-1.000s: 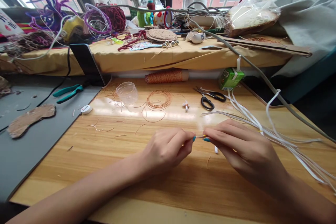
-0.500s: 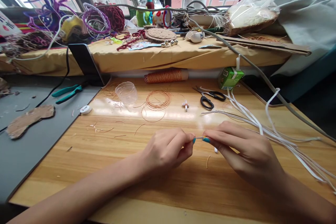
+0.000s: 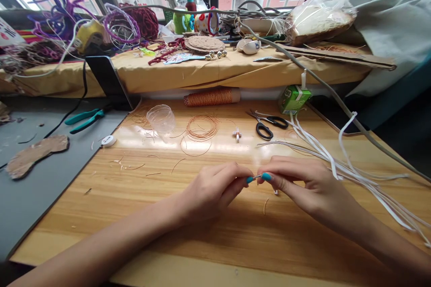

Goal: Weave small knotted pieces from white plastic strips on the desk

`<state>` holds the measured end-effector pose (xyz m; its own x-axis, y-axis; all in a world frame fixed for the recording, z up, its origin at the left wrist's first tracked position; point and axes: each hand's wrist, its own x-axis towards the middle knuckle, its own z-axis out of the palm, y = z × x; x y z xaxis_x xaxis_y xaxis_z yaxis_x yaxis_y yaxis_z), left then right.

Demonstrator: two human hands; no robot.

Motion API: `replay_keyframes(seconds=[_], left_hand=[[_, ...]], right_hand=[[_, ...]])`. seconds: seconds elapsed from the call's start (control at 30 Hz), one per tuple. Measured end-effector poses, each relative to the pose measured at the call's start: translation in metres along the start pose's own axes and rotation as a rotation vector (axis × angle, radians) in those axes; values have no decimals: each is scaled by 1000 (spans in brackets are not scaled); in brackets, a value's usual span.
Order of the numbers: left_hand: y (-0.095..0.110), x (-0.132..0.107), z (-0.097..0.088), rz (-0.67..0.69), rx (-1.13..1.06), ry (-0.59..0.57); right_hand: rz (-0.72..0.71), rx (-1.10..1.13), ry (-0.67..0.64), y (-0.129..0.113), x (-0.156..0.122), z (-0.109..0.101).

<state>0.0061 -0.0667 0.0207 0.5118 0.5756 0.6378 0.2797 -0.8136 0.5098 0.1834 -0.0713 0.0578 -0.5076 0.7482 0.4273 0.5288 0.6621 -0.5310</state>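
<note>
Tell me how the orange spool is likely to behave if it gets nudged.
The orange spool would probably roll, being round and lying on its side on the flat table. It should hold its shape fairly well, as the thread looks closely wound around a core. The ridged windings may give fingers decent grip.

- Teal-handled pliers [image 3: 88, 121] are lying over on the grey surface [image 3: 33, 210].
- Dark red yarn [image 3: 148, 22] is sitting beside a purple ring [image 3: 136, 30].
- Shiny bells [image 3: 212, 54] are resting by a tan disc [image 3: 204, 44].
</note>
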Motion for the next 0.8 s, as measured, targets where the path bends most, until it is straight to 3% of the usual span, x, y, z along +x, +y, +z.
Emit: replay_keyframes(seconds=[0.13, 0.8], left_hand=[[0, 1, -2, -65, -55, -20], [-2, -1, -4, -136, -110, -54]], right_hand=[[-38, -49, 54, 1, -2, 2], [-125, -238, 119, 4, -11, 8]])
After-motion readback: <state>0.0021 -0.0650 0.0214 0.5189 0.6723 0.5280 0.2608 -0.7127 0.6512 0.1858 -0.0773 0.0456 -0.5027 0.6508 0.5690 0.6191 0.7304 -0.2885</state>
